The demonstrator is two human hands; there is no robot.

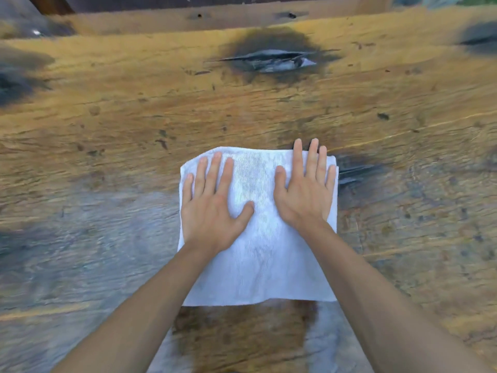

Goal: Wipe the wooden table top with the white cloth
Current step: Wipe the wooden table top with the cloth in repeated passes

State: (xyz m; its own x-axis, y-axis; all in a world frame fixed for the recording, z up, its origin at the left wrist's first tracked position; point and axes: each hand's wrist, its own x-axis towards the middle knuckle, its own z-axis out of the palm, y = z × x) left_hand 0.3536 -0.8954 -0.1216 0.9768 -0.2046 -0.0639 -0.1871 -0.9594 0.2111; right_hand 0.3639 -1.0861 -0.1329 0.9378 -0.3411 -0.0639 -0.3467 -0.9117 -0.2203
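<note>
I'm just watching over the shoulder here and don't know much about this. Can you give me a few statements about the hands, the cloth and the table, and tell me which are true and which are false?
1. Both hands lie flat on the white cloth. True: the left hand and the right hand press on it with straight fingers.
2. The cloth is crumpled into a ball. False: it lies spread flat on the wooden table top.
3. A dark knot in the wood lies beyond the cloth. True.
4. The right hand is lifted clear of the cloth. False: it rests on the cloth, fingertips reaching past its far edge.
5. Only one forearm shows. False: both show.
</note>
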